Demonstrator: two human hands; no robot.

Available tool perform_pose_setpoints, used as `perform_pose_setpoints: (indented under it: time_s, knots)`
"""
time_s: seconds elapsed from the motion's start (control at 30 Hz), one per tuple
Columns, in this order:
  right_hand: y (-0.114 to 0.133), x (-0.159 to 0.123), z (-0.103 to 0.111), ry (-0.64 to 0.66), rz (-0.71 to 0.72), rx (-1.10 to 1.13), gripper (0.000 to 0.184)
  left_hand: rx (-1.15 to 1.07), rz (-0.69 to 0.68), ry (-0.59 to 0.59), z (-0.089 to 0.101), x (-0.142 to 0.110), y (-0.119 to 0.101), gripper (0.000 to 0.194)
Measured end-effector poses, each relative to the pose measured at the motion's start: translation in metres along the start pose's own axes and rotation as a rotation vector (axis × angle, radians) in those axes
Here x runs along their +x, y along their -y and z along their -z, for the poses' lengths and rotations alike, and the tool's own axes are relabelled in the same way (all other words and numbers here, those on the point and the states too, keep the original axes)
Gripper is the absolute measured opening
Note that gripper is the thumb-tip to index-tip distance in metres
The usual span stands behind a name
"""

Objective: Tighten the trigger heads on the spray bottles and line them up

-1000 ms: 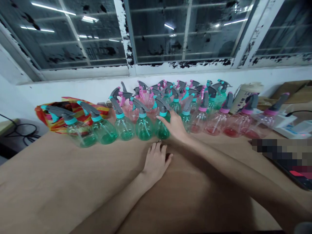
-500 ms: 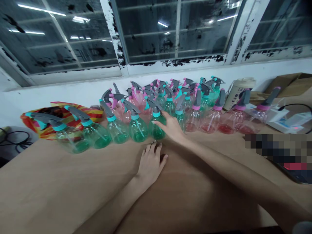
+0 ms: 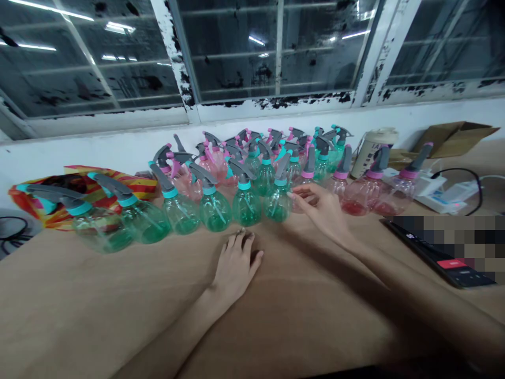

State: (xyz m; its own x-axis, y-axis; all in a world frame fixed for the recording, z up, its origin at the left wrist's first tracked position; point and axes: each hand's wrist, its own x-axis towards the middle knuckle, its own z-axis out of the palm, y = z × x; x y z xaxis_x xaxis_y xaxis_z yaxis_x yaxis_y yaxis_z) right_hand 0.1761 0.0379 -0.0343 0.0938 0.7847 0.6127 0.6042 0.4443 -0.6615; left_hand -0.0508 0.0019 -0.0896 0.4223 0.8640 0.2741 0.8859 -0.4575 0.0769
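Note:
Several clear spray bottles stand upright in a front row across the table. The green bottle (image 3: 277, 205) at the end of the green run has a turquoise collar and a grey trigger head. At its right edge are the fingertips of my right hand (image 3: 325, 210), the fingers bent and apart; whether they touch it I cannot tell. That hand partly covers a pink bottle (image 3: 309, 172) behind it. My left hand (image 3: 234, 263) lies palm down on the wood, fingers spread, just in front of another green bottle (image 3: 215, 210). Nothing is held in it.
Behind the front row stand more pink and green spray bottles (image 3: 265, 171) by the wall. A red-yellow bag (image 3: 138, 184) lies at left. On the right are a white cup (image 3: 373, 152), a cardboard box (image 3: 453, 138), a power strip (image 3: 442, 197) and a phone (image 3: 453, 268).
My right hand has moved right, from the green bottle left of the end one to between the end green bottle and the first pink one. My left hand stays on the table.

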Motion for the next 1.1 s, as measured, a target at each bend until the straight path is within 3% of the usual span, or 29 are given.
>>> perform_pose_setpoints:
  time_s: [0.17,0.37,0.53,0.83,0.97,1.1]
  knots:
    - [-0.007,0.014,-0.012,-0.103,0.060,-0.306,0.045,0.004,0.007,-0.001,0.000,0.000,0.000,0.040]
    - [0.006,0.027,-0.042,-0.082,0.026,-0.585,0.066,0.014,0.001,0.008,0.002,-0.001,0.000,0.040]
    - [0.011,0.030,-0.045,-0.007,-0.053,-0.634,0.049,0.012,0.000,0.009,0.002,-0.001,0.001,0.040]
    - [0.009,0.017,-0.015,0.085,0.021,-0.557,0.038,-0.032,-0.011,-0.014,0.004,-0.001,0.001,0.038]
    - [0.014,-0.003,0.013,0.159,0.054,-0.474,0.034,-0.080,-0.018,-0.025,0.006,0.000,0.001,0.036]
    - [0.026,-0.026,0.045,0.253,0.053,-0.253,0.032,-0.163,-0.064,-0.015,0.007,-0.003,-0.007,0.037]
